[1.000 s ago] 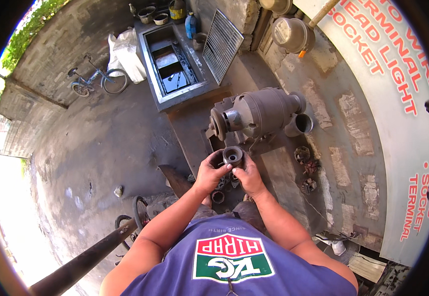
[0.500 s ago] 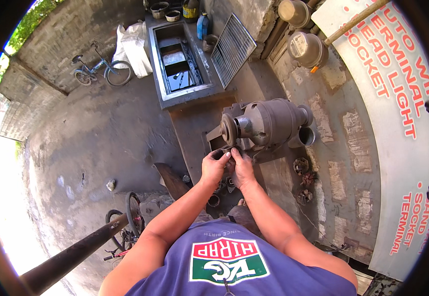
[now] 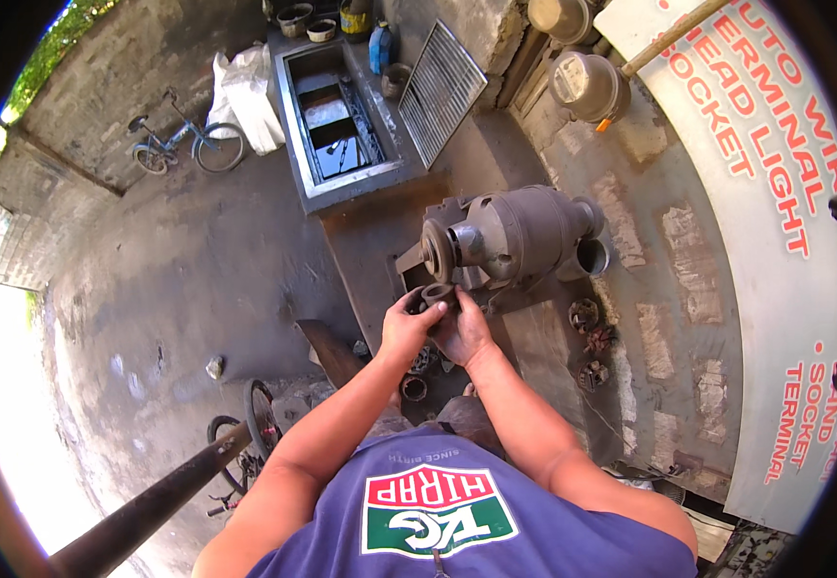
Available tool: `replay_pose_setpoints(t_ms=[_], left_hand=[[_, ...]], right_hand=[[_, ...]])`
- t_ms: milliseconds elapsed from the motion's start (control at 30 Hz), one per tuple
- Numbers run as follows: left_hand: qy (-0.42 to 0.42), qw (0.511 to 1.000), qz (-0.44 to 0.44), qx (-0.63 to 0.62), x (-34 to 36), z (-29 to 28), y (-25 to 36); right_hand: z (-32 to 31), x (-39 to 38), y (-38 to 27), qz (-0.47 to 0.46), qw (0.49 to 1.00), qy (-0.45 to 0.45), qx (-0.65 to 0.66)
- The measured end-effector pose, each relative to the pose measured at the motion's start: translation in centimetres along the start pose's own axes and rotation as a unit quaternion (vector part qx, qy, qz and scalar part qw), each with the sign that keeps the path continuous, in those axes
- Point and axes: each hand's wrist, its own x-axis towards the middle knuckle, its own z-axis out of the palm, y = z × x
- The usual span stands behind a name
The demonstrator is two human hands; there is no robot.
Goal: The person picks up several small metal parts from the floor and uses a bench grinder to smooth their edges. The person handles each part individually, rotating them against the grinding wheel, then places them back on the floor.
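Observation:
Both my hands are closed round a small, dark, round metal part with a ring-like rim (image 3: 436,293). My left hand (image 3: 407,326) grips its left side, thumb across the near edge. My right hand (image 3: 464,333) takes it from the right, and its fingers are partly hidden. Just beyond the part is the wheel (image 3: 434,249) of a dusty bench grinder (image 3: 529,234), whose motor body extends to the right. Whether the part touches the wheel I cannot tell. Below my wrists lies another dark metal ring (image 3: 414,388).
Left of the grinder's far side is a basin of dark liquid with a metal rim (image 3: 314,196); a wire grate (image 3: 443,94) leans beside it. Several greasy metal parts (image 3: 587,316) lie right. A dark pole (image 3: 154,501) crosses lower left. A bicycle (image 3: 187,144) stands against the wall.
My hands have turned the metal part so its round rim faces up, and the left fingers have shifted round it. The whole view has moved slightly.

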Motion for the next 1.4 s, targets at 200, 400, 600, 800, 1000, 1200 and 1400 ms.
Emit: replay_pose_setpoints(t_ms=[200,400,600,800,1000,1200,1400], left_hand=[[-0.033,0.974,0.075,0.21,-2.2,-1.0,-1.1],[0.068,0.981,0.102,0.152,0.9,2.1,-2.7],[0.085,0.994,0.014,0.062,2.0,1.6,-1.1],[0.062,0.922,0.183,0.336,-2.1,0.3,-0.5],[0.054,0.997,0.032,0.046,0.3,2.5,-1.0],[0.088,0.996,-0.012,-0.009,2.2,1.8,-0.9],[0.008,0.995,0.043,0.094,-1.6,0.3,-0.6]], right_hand=[[-1.0,-4.6,0.2,0.062,0.997,-0.023,-0.039],[-0.5,-2.7,-1.0,-0.026,0.999,0.011,-0.034],[1.5,0.3,-0.9,-0.003,0.992,0.11,-0.054],[-0.3,-4.0,-2.2,0.061,0.992,-0.037,-0.108],[-0.3,-2.8,-1.0,-0.012,0.999,0.011,-0.052],[1.0,-0.2,-1.6,0.038,0.998,-0.032,-0.024],[0.6,-3.9,-1.3,0.118,0.992,-0.008,-0.042]])
